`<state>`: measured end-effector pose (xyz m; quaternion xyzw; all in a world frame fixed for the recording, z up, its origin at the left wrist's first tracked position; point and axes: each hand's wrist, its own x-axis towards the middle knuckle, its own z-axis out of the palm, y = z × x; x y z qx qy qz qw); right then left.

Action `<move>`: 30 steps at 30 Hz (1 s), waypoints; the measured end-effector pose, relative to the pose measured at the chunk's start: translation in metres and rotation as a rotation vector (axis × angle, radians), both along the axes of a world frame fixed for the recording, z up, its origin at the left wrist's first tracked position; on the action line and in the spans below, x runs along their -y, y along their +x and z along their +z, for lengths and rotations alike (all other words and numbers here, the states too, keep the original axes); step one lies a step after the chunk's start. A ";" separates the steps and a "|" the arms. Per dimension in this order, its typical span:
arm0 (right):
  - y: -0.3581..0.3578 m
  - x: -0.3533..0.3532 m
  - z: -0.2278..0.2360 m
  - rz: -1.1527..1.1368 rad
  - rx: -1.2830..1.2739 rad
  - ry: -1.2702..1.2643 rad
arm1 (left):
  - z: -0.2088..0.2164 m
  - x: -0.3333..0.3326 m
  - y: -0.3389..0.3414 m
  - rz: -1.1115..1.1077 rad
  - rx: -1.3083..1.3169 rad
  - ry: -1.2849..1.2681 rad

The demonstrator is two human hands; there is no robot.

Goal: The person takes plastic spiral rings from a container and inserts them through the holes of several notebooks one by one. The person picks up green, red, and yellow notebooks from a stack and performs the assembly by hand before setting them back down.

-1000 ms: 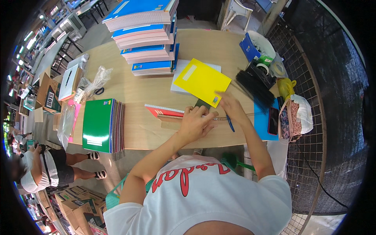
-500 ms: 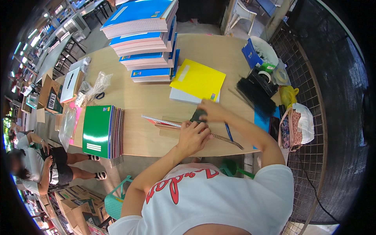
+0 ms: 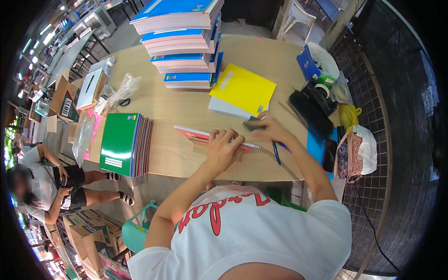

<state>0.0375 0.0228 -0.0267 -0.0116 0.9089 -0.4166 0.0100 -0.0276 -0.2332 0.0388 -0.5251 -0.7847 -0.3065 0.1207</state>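
Observation:
My left hand (image 3: pixel 225 148) is closed around a thin notebook (image 3: pixel 192 134) with a reddish cover, its white spine edge turned up. A long dark spiral wire coil (image 3: pixel 275 159) runs from the notebook's right end towards the table's front edge. My right hand (image 3: pixel 271 129), slightly blurred, grips a small dark block (image 3: pixel 255 123) just beyond and to the right of the notebook, apart from it. Beside the coil, under my right wrist, lies a blue pen (image 3: pixel 276 154). Fingers hide the middle of the notebook's spine.
Beyond my hands lies a yellow notebook (image 3: pixel 247 91) on white sheets. Tall stacks of blue-covered books (image 3: pixel 186 79) stand at the back. Green spiral notebooks (image 3: pixel 119 142) are piled left. Black coils (image 3: pixel 310 114), a tub (image 3: pixel 326 60) and bags (image 3: pixel 357 154) line the right side. A person sits at left.
My right hand has lifted the dark block off the notebook's spine and moved it away to the right. The left hand keeps its hold. The whole view has shifted slightly.

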 end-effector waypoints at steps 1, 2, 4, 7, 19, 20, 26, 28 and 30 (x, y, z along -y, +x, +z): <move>-0.001 -0.001 0.026 0.036 0.007 -0.002 | -0.003 0.005 -0.003 0.036 0.007 -0.002; 0.007 -0.002 0.067 0.165 0.148 -0.507 | -0.005 0.007 -0.004 0.032 0.018 0.009; 0.022 -0.002 0.088 0.260 0.280 -1.008 | -0.006 0.002 -0.002 -0.002 0.024 0.026; 0.027 0.007 0.078 0.169 0.301 0.139 | -0.002 0.005 -0.007 -0.053 0.025 0.001; 0.027 0.021 0.078 0.012 0.228 0.152 | 0.000 0.006 -0.009 -0.085 0.160 0.015; 0.029 0.021 0.082 0.022 0.228 0.161 | -0.002 0.007 -0.008 -0.088 0.167 0.022; 0.015 0.013 0.076 0.111 0.144 -0.154 | -0.002 0.009 -0.004 -0.074 0.147 0.087; 0.014 0.018 0.082 0.236 0.107 -0.361 | 0.000 0.006 -0.007 -0.053 0.162 0.108; 0.009 0.027 0.088 0.359 0.081 -0.589 | -0.001 0.010 -0.007 -0.076 0.184 0.097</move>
